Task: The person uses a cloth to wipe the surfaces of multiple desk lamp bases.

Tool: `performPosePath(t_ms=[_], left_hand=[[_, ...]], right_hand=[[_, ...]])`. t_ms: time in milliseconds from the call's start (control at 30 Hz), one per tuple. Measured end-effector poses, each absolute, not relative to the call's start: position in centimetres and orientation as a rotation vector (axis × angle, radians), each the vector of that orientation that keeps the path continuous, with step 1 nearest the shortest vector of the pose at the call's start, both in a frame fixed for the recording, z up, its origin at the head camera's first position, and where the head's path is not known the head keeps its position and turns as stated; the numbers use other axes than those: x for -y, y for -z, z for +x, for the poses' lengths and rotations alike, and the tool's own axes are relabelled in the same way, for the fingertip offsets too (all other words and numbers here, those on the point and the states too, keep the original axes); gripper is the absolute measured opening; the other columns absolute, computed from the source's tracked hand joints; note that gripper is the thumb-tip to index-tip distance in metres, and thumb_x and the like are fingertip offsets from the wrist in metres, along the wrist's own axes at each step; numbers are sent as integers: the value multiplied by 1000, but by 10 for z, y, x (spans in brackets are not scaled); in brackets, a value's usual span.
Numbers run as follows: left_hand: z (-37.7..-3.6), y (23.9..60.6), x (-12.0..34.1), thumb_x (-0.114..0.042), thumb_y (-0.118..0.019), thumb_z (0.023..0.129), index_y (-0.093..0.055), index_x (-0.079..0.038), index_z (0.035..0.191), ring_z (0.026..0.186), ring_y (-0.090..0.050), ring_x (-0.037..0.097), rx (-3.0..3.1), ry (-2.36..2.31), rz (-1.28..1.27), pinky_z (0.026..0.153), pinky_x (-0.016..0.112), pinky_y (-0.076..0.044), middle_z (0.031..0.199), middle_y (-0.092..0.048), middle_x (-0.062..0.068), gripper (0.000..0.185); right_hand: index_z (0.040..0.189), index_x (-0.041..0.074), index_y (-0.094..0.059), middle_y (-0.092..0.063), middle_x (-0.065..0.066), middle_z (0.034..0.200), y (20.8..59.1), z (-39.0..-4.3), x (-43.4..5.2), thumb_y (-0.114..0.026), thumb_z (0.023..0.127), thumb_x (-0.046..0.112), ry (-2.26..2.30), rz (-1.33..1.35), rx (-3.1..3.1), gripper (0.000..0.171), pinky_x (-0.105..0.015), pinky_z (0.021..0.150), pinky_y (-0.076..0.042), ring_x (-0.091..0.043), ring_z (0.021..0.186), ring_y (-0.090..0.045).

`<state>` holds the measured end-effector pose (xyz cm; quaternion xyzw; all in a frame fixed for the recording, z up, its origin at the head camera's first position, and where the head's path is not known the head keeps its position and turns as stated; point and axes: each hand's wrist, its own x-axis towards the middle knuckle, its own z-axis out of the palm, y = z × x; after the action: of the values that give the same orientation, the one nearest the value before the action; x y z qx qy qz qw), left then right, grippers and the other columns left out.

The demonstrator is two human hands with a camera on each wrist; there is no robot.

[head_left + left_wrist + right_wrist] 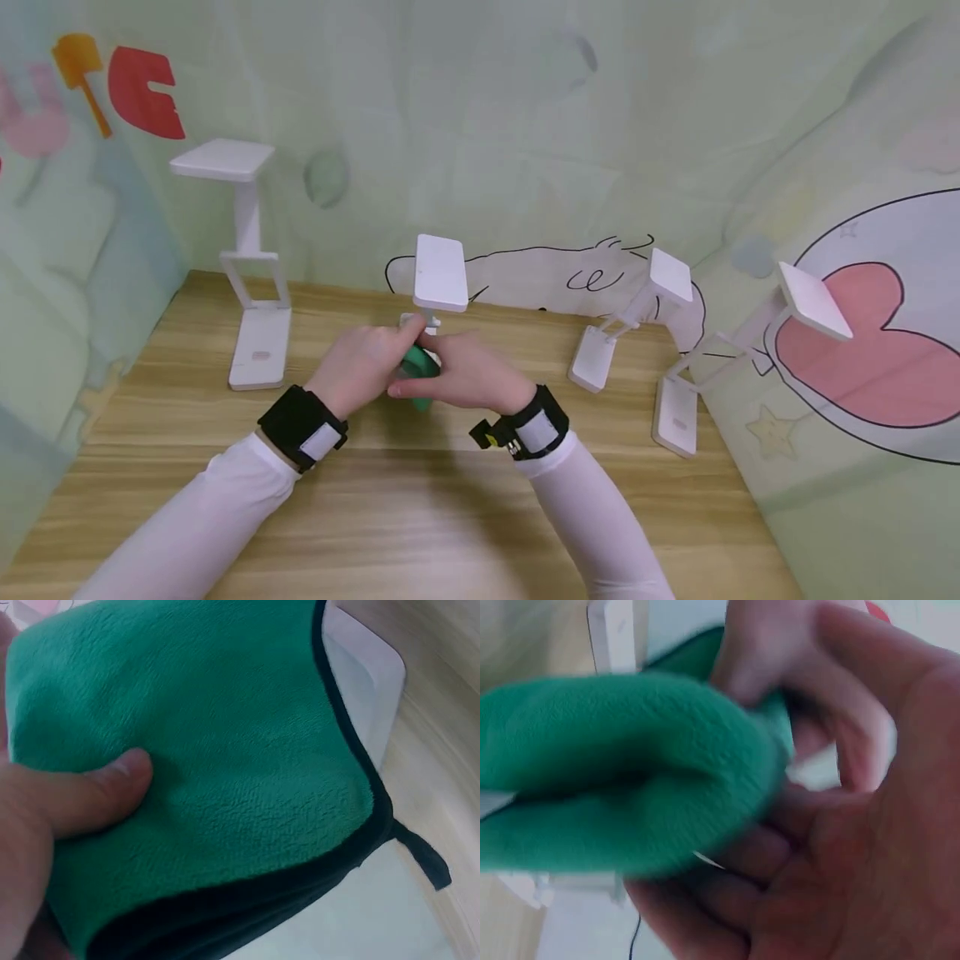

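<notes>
A folded green cloth (417,365) with a dark trim sits between both hands at the middle of the wooden table (420,500). My left hand (366,360) pinches it, with the thumb (94,796) pressed on the green cloth (225,750). My right hand (467,375) curls its fingers (727,900) under and around the green cloth (615,772). Just behind the hands stands a small white folding lamp (440,273). Its white base (367,682) lies under the cloth. The hands hide most of that base in the head view.
A taller white lamp (251,250) stands at the back left. Two more tilted white lamps (637,321) (750,354) stand at the right, near the table's edge. Printed fabric walls close in the back and both sides.
</notes>
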<state>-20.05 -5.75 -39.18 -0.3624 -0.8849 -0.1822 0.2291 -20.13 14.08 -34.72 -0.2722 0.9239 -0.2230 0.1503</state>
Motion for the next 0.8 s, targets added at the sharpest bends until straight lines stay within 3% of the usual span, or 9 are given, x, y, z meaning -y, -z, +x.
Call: performPosePath(t_ms=[100,200,300,433,533,667,800], left_hand=[[-200,391,56,13,-74,86,-52,-4,124,48,-52,15,2453,486,-999,45,35,-45,56,-45,-3,48],[-199,392,55,14,-78,80,-52,-3,125,47,-53,16,2437,451,-1003,45,35,-46,55,-44,-3,54],[-199,394,53,11,-84,78,-52,-3,124,48,-57,18,2403,440,-1015,45,36,-48,56,-47,-1,58],[-200,396,51,14,-76,85,-52,-4,121,45,-52,16,2384,454,-1014,42,34,-43,55,-42,-2,46],[-201,398,54,15,-72,87,-53,-4,122,45,-49,15,2401,486,-1029,42,33,-41,55,-43,-2,45],[-207,401,62,7,-83,85,-55,-4,122,53,-63,22,2433,582,-1057,49,37,-52,66,-62,6,48],[-214,404,73,-3,-92,83,-59,-5,119,66,-70,25,2540,674,-1048,59,42,-58,82,-73,11,49]], right_hand=[[134,16,-64,-72,6,95,355,-198,-132,-84,92,51,662,-809,-2701,59,-30,80,-55,-10,83,-67],[126,14,-65,-72,4,94,365,-197,-125,-87,91,40,677,-796,-2778,49,-30,78,-55,-9,81,-67],[123,10,-67,-73,1,91,371,-195,-120,-86,93,29,669,-751,-2853,40,-32,75,-56,-10,78,-67],[118,4,-67,-69,-3,82,373,-195,-117,-75,95,6,584,-680,-2927,24,-34,66,-55,-14,68,-64],[121,2,-67,-69,-6,85,374,-196,-117,-68,94,-4,518,-666,-2922,27,-35,67,-56,-16,69,-62],[138,4,-65,-72,-9,101,373,-201,-121,-64,94,-8,498,-655,-2870,45,-38,79,-58,-19,81,-65],[140,9,-68,-74,-9,112,371,-204,-128,-62,91,-10,552,-614,-2817,53,-42,89,-57,-21,93,-68]])
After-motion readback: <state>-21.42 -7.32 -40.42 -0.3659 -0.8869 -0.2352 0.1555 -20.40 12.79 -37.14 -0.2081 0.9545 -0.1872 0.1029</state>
